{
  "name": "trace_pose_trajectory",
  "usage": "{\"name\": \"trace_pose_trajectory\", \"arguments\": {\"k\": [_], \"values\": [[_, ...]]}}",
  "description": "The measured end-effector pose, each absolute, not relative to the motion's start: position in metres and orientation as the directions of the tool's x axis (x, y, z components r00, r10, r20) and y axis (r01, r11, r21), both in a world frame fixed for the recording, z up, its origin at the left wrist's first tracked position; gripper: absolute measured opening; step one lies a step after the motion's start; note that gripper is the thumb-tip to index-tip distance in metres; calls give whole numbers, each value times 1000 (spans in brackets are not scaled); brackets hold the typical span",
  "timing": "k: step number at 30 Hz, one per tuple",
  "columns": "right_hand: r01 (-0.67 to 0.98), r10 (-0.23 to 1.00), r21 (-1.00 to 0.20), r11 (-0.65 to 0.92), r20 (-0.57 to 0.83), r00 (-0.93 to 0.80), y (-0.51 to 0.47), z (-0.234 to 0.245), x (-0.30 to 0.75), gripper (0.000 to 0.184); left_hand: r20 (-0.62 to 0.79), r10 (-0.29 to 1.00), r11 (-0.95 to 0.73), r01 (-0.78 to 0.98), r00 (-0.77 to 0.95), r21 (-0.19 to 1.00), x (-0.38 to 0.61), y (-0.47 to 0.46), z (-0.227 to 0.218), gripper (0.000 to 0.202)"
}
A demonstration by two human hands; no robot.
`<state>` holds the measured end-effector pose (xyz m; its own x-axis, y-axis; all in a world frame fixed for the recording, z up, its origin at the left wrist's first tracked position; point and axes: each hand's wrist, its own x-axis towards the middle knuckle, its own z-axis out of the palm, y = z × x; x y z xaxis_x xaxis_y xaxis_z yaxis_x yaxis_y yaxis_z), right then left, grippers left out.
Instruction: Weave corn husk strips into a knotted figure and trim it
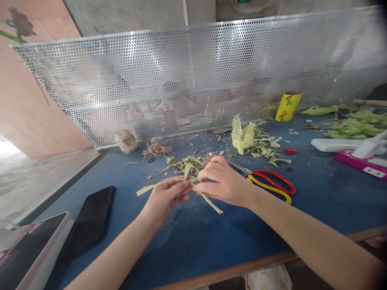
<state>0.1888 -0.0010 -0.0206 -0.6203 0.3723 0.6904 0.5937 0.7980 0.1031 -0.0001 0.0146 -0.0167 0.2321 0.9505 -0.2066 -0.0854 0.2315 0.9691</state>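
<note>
From my station, pale plant strips (211, 203) are held up above the bench (187, 237), between the two hands. Left hand (169, 192): thumb and fingers pinched together on them. Right hand (223, 181): fingers also appear clamped on them, contact partly hidden. I log the key relation: the strips meet in the narrow gap between the fingertips, neither hand nearer. Long axis mainly crosswise; one tail points left, another slants right toward the near edge, a short tip stands up between. One piece or several: cannot tell.
</note>
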Motion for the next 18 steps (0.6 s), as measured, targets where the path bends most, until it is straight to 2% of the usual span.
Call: {"name": "trace_pose_trajectory", "arguments": {"k": [2,5,8,12,18], "values": [[568,395,21,823,697,-598,-1,-22,187,16,-128,971,129,10,202,992,1,12,-15,20],[583,500,-154,798,709,-498,-1,-23,184,12,23,978,-66,203,206,977,3,7,-14,10],[571,583,-289,768,685,-437,-1,-22,181,10,65,953,-158,301,297,940,3,5,-17,5],[546,674,-426,721,614,-411,-1,-22,178,7,37,932,-140,263,361,955,2,6,-20,12],[559,756,-532,636,575,-314,-2,-22,177,15,-13,913,-99,251,409,963,3,4,-12,18]]}}
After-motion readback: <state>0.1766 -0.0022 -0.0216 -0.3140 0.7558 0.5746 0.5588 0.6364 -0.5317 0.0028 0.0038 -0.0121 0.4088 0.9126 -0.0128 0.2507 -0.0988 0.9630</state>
